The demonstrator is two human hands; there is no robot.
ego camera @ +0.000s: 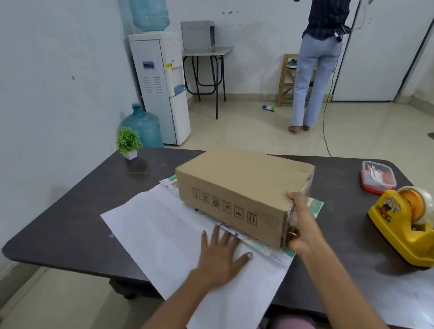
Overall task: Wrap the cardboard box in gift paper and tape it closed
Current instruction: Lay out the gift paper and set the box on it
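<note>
A brown cardboard box (237, 188) with printed handling symbols on its near side sits on a sheet of gift paper (171, 240) spread white side up over the dark table (77, 217). The paper's printed side shows along the folded edge under the box. My left hand (222, 257) lies flat with fingers spread on the white paper, just in front of the box. My right hand (299, 224) grips the box's right end, thumb on the top edge. A yellow tape dispenser (406, 224) stands on the table to the right, apart from both hands.
A red-lidded plastic container (377, 176) sits at the table's far right. A small potted plant (128, 142) is at the far left corner. Beyond the table are a water dispenser (162, 83), a spare bottle, and a person standing by the wall.
</note>
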